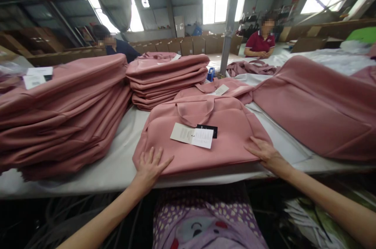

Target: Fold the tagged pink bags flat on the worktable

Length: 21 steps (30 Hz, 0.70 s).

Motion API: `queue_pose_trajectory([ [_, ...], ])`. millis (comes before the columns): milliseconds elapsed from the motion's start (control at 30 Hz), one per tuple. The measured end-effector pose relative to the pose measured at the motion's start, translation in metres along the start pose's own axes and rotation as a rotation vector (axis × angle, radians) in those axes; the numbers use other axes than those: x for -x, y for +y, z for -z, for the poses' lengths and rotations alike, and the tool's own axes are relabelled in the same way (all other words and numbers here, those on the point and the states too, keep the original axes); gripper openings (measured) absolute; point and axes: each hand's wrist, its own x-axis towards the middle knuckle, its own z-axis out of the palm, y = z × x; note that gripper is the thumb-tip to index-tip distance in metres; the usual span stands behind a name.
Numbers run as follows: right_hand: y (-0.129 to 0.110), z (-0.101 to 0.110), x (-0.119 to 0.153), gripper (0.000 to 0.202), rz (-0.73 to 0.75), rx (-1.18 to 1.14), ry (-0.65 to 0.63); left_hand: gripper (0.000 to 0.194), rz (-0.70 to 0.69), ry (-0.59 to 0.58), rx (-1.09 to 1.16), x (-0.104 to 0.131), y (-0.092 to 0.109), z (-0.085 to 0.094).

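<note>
Tabletop, white cover, loaded with pink fabric goods. Big stack of pink bags to my left; smaller stack behind. One pink bag lies flat at the near edge in front of me, handles up, paper tags on its face. My left hand rests flat on its near left corner, fingers spread, grip open. My right hand presses the right corner, also flat, holding nothing.

Bag between stack and pile
</note>
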Motion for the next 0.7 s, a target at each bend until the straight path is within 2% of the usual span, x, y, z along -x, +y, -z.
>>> queue_pose_trajectory([
  [200, -0.033, -0.001, 0.026, 0.072, -0.063, -0.006, -0.004, 0.073, -0.020, 0.004, 0.139, 0.012, -0.008, -0.026],
  [300, -0.036, -0.004, 0.026, 0.061, -0.062, -0.009, 0.005, 0.071, -0.043, -0.045, 0.227, 0.008, -0.014, -0.028],
  [400, -0.030, -0.003, 0.019, 0.055, -0.062, -0.020, -0.047, 0.068, -0.082, -0.081, 0.240, -0.003, -0.018, -0.009],
  [500, -0.025, 0.001, 0.013, 0.055, -0.080, -0.041, -0.101, 0.068, -0.144, -0.131, 0.241, -0.024, -0.015, 0.026],
  [600, -0.024, 0.004, 0.011, 0.056, -0.089, -0.052, -0.121, 0.048, -0.378, -0.151, 0.368, -0.056, 0.000, 0.060],
  [700, -0.026, 0.004, 0.010, 0.060, -0.111, -0.050, -0.147, 0.039, -0.647, -0.082, 0.529, -0.090, 0.030, 0.074],
])
